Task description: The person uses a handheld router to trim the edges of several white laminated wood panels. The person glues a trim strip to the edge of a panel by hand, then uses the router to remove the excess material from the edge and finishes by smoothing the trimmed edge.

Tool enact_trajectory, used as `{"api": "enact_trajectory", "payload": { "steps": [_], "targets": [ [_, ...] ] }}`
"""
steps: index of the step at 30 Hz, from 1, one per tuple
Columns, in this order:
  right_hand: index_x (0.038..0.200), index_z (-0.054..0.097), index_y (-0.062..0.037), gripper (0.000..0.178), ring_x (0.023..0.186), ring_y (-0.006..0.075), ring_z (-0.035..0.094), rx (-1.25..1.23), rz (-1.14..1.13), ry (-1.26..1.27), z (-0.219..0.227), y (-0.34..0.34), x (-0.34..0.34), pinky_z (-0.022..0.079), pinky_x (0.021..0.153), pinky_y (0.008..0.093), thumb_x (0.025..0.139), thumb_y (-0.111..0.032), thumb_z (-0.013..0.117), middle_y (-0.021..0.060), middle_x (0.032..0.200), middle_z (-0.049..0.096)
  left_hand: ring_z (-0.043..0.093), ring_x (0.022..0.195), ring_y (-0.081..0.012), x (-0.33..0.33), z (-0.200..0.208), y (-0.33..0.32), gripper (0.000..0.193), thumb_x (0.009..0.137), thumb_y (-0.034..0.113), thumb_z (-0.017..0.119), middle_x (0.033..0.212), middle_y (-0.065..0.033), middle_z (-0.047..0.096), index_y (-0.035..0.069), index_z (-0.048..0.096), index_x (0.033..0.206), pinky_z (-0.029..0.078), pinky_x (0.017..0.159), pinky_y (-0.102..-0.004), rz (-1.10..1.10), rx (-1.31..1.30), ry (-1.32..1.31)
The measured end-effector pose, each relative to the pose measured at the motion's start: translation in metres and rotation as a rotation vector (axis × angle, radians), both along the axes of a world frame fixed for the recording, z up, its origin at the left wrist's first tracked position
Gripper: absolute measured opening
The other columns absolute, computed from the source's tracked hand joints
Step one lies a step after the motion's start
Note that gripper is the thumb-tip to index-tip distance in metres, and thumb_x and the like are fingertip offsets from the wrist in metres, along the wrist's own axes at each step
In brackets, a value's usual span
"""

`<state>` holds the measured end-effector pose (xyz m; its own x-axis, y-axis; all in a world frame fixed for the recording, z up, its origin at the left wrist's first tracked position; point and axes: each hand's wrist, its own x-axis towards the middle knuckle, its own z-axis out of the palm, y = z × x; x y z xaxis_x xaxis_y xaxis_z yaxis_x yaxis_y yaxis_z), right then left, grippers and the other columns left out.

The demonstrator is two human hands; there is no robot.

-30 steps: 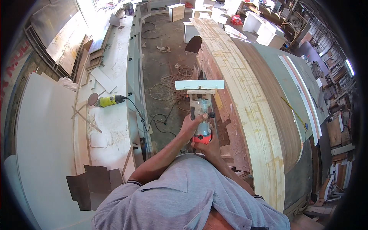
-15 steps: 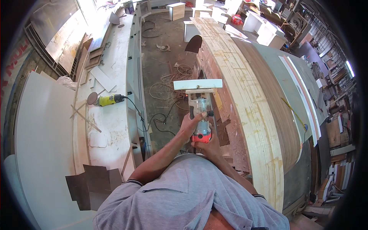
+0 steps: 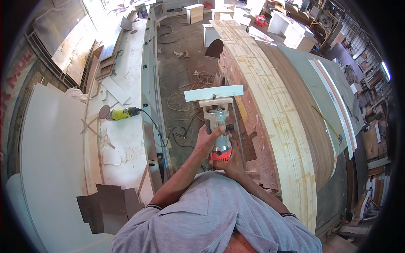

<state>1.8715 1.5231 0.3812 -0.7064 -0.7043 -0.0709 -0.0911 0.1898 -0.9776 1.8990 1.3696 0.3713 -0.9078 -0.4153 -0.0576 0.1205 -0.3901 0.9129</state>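
Note:
In front of my chest I hold a trim router (image 3: 221, 140) with a silver body, a clear base and a red end cap. My left hand (image 3: 205, 141) is wrapped round its body, the thumb lying across the front. Lower down, my right hand (image 3: 230, 165) grips the red end, its fingers partly hidden behind the tool. At the router's far end sits a wooden block (image 3: 216, 102). Just beyond it a white strip (image 3: 215, 92) lies crosswise, slightly tilted, and a dark bit shows at its middle. Whether the strip is fixed to the block, I cannot tell.
Left, a long white bench (image 3: 125, 145) carries a green angle grinder (image 3: 122, 113) and thin wood strips. Long boards (image 3: 276, 101) rest at right, with a yellow tape measure (image 3: 322, 117) on the sheets. Cables (image 3: 179, 134) lie on the floor. White cabinets (image 3: 291, 36) stand far off.
The router and white strip have tilted a little, the strip's left end shifting left and down. Both hands keep their hold. The surroundings have shifted slightly to the right in view.

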Motion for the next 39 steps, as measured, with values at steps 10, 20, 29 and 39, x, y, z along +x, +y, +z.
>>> {"api": "enact_trajectory", "payload": {
  "steps": [10,20,29,39],
  "targets": [
    [0.133,0.034,0.0036,0.087,0.108,0.0279,0.061,0.048,0.021,0.011,0.002,0.001,0.002,0.050,0.093,0.0398,0.068,-0.018,0.087,0.0196,0.117,0.058,0.070,0.087,-0.0167,0.003,0.008,0.005,0.060,0.081,0.044,0.079,0.099,-0.0089,0.068,-0.001,0.060,0.117,0.057,0.077,-0.0320,0.089,0.039,0.025],
    [0.133,0.033,0.0027,0.088,0.108,0.0299,0.061,0.050,0.016,0.099,-0.004,0.001,0.000,0.050,0.093,0.0413,0.067,-0.018,0.089,0.0211,0.117,0.058,0.069,0.086,-0.0147,0.001,0.008,0.006,0.052,0.083,0.037,0.078,0.097,-0.0075,0.069,0.000,0.061,0.115,0.057,0.078,-0.0311,0.117,-0.001,0.020],
    [0.132,0.033,0.0030,0.088,0.108,0.0294,0.061,0.069,0.031,0.092,0.001,-0.002,-0.002,0.050,0.094,0.0412,0.067,-0.017,0.089,0.0202,0.117,0.057,0.071,0.093,-0.0219,0.001,0.008,0.003,0.069,0.079,0.048,0.078,0.101,-0.0109,0.066,-0.002,0.056,0.122,0.059,0.080,-0.0367,0.158,-0.042,-0.025],
    [0.130,0.034,0.0026,0.086,0.108,0.0301,0.061,0.062,0.035,0.111,-0.002,-0.004,-0.004,0.050,0.093,0.0418,0.067,-0.017,0.089,0.0205,0.117,0.056,0.072,0.090,-0.0221,-0.001,0.007,0.002,0.070,0.078,0.049,0.079,0.104,-0.0130,0.067,-0.002,0.058,0.120,0.060,0.079,-0.0358,0.190,-0.071,-0.021]
  ]
}}
